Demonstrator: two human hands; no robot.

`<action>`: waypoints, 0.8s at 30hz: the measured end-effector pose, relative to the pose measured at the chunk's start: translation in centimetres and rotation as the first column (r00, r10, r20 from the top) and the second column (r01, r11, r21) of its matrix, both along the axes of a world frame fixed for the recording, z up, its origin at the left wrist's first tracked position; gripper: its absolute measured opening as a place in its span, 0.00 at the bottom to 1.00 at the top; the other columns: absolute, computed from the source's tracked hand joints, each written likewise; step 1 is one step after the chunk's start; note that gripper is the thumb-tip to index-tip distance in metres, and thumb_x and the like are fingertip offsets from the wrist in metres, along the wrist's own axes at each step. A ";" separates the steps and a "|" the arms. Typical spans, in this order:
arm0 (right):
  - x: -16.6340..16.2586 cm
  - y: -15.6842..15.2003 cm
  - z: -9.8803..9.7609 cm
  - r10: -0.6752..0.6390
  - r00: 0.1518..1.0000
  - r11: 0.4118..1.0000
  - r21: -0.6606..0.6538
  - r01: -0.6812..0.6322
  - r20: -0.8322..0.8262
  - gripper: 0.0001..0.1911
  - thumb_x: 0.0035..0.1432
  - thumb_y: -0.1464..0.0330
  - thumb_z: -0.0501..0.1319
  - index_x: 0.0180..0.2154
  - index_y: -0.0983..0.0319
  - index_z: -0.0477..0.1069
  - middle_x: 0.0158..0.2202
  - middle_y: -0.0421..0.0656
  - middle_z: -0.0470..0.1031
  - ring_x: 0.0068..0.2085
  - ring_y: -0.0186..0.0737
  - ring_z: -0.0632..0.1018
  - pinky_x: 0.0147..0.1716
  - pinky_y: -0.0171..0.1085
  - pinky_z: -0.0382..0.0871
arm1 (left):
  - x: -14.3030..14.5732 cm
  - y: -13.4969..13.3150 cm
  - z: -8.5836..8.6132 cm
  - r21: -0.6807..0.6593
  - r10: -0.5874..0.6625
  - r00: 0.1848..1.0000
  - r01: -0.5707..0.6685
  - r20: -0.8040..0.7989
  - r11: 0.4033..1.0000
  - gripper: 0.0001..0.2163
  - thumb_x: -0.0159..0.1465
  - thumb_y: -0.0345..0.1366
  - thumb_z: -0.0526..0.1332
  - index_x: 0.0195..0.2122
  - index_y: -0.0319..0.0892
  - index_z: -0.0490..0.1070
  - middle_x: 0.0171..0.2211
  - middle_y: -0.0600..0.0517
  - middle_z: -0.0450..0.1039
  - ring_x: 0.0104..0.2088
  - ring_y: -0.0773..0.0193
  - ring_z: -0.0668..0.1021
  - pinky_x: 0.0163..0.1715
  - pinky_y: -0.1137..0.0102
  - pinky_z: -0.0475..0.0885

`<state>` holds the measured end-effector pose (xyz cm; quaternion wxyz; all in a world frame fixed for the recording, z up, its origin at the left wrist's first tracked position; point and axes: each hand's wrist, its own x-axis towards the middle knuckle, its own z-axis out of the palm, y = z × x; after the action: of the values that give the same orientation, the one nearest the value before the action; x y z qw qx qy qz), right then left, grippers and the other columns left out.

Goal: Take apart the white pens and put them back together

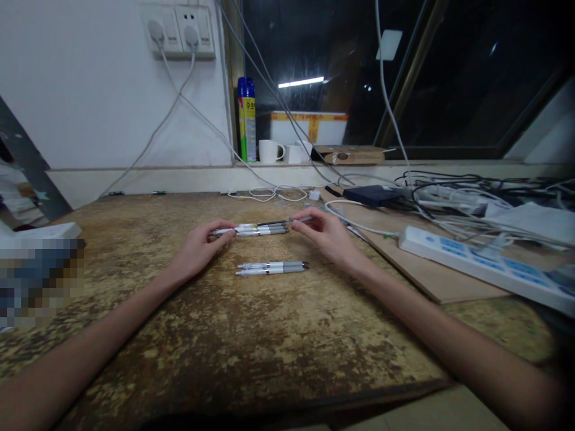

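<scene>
My left hand (204, 244) is closed, thumb and fingers pinching the white barrel of a pen (221, 231). My right hand (321, 230) pinches a grey pen piece with a thin dark refill (275, 223) pointing left from it. Between the hands, several white-and-grey pens (269, 230) lie side by side on the worn wooden table (251, 335), partly behind the refill. Nearer to me lie two more white-and-grey pens (274, 269), parallel, tips to the right; neither hand touches them.
A white power strip (449, 251) and a brown board (404, 263) lie at right, with tangled cables (471, 194) behind. On the sill stand a spray can (247, 120) and a white mug (269, 151). A thin white cable (265, 193) curls at the table's back.
</scene>
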<state>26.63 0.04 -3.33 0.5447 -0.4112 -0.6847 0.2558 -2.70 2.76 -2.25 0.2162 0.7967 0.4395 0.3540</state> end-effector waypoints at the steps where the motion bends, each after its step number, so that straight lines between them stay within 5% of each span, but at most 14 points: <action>1: 0.0 0.0 0.0 -0.005 1.000 1.000 0.002 0.005 -0.001 0.12 0.59 0.60 0.66 0.41 0.60 0.77 0.41 0.46 0.81 0.41 0.43 0.79 0.44 0.43 0.72 | 0.0 0.0 0.0 -0.002 0.002 1.000 -0.002 0.003 1.000 0.20 0.66 0.50 0.59 0.49 0.42 0.77 0.45 0.47 0.80 0.39 0.56 0.78 0.38 0.68 0.70; 11: 0.2 0.3 -0.2 -0.029 0.999 0.999 -0.026 0.028 -0.016 0.14 0.59 0.58 0.66 0.40 0.62 0.77 0.38 0.46 0.81 0.39 0.42 0.80 0.43 0.40 0.73 | 0.0 0.4 -0.2 0.009 -0.014 0.999 0.014 0.032 1.000 0.20 0.66 0.50 0.58 0.48 0.40 0.77 0.44 0.47 0.79 0.40 0.57 0.77 0.38 0.69 0.69; 18: 0.6 0.5 -0.1 -0.056 0.998 0.998 -0.038 0.056 0.005 0.16 0.62 0.56 0.62 0.34 0.62 0.78 0.33 0.45 0.80 0.37 0.42 0.80 0.42 0.40 0.72 | 0.1 0.0 0.0 -0.056 -0.018 0.998 0.022 0.065 0.998 0.19 0.66 0.49 0.60 0.49 0.42 0.76 0.28 0.53 0.72 0.26 0.66 0.69 0.25 0.73 0.61; 24: 0.7 0.8 -0.4 -0.031 0.998 0.994 -0.103 0.026 -0.055 0.21 0.62 0.51 0.60 0.33 0.63 0.78 0.34 0.46 0.81 0.35 0.42 0.79 0.42 0.41 0.73 | 0.2 0.0 0.0 -0.084 -0.002 0.994 0.011 0.110 0.996 0.18 0.65 0.48 0.61 0.49 0.41 0.77 0.29 0.53 0.72 0.26 0.67 0.69 0.24 0.73 0.62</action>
<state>27.31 0.86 -3.74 0.5456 -0.4410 -0.6490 0.2942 -2.50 2.76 -2.27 0.2747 0.7676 0.4388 0.3779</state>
